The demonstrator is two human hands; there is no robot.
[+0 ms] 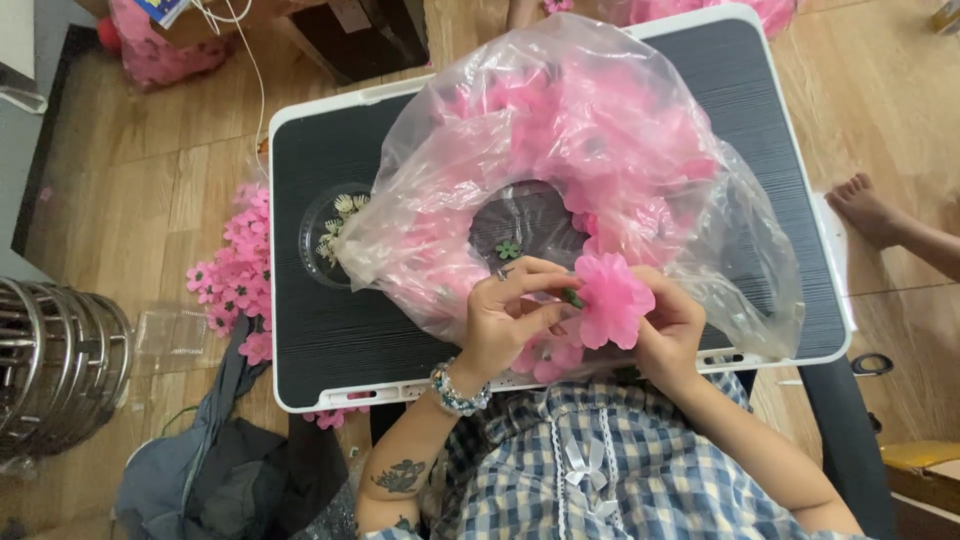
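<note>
A pink fabric flower (610,298) is held between both hands above the near edge of a small black table (320,330) with a white rim. My left hand (505,318) pinches a small green piece at the flower's left side. My right hand (668,335) cups the flower from behind on the right. Just beyond the hands lies a large clear plastic bag (560,150) full of pink petals, open in the middle, with a small green star-shaped piece (508,250) inside. More pink flowers (548,355) lie under my hands.
A round clear dish (328,235) with pale flower centres sits on the table's left. Finished pink flowers (238,268) are heaped on the wooden floor at left, beside a metal wire rack (55,365). Another person's bare foot (868,208) rests at right. Dark cloth (220,460) lies lower left.
</note>
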